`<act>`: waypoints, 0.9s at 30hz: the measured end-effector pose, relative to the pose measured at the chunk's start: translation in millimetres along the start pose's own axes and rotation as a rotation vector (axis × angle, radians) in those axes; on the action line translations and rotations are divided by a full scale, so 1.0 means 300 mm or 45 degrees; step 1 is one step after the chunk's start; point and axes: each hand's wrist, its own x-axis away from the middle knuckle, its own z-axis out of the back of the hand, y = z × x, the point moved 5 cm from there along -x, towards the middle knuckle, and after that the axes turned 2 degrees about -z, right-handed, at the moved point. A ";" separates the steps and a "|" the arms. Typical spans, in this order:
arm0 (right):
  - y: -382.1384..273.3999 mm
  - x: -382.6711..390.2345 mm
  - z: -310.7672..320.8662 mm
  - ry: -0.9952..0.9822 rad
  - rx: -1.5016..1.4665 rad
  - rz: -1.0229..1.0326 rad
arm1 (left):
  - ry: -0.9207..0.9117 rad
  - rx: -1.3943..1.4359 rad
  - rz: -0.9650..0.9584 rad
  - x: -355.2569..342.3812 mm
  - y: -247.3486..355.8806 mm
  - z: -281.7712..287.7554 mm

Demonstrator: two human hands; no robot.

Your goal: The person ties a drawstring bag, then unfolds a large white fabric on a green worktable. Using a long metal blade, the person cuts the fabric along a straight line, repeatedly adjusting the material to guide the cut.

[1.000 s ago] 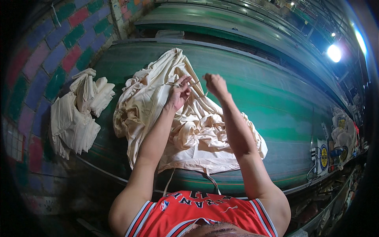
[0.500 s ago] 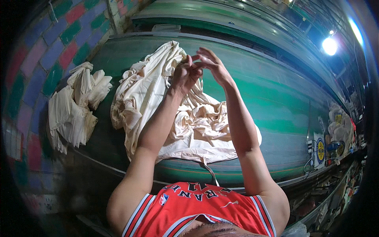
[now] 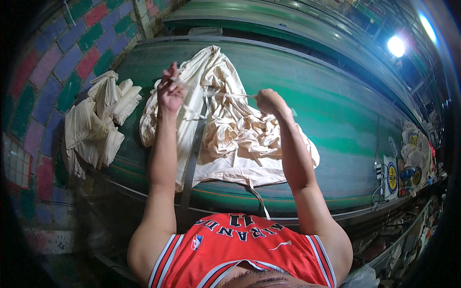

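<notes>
A large cream cloth [image 3: 235, 144] lies bunched and wrinkled on the green table [image 3: 336, 120]. Above it, my right hand [image 3: 271, 102] is closed in a fist round a thin cream cloth strip [image 3: 233, 95] that runs leftward across the gap between my hands. My left hand [image 3: 171, 91] is raised over the cloth's left part. Its fingers are partly bent and slightly blurred, and something pale like the strip crosses them. A long grey band [image 3: 194, 151] hangs from near the strip toward the front edge of the table, beside my left forearm.
Another pile of cream cloth [image 3: 93, 125] sits at the left, by the painted brick wall [image 3: 72, 62]. A narrow tie [image 3: 259, 199] dangles over the front edge. Cluttered items and a blue-and-yellow round emblem [image 3: 391, 177] are at the right. More long green tables [image 3: 269, 29] stand behind.
My hands were together over the cloth and have moved apart, left hand leftward and right hand rightward and down. The strip now shows stretched between them, and the grey band is visible.
</notes>
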 end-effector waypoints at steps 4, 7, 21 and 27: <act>-0.408 0.298 -0.080 0.067 -0.410 0.991 | 0.643 -0.281 -0.352 0.293 0.198 0.267; -0.475 0.419 -0.202 -0.298 -0.683 1.066 | 1.159 -0.423 -0.281 0.523 0.331 0.409; 0.410 0.150 -0.634 0.220 -0.210 -0.350 | 1.016 -2.951 0.617 0.750 0.183 0.359; 0.279 0.221 -0.671 -0.496 -0.239 0.287 | 0.275 -2.969 0.216 0.526 -0.530 0.372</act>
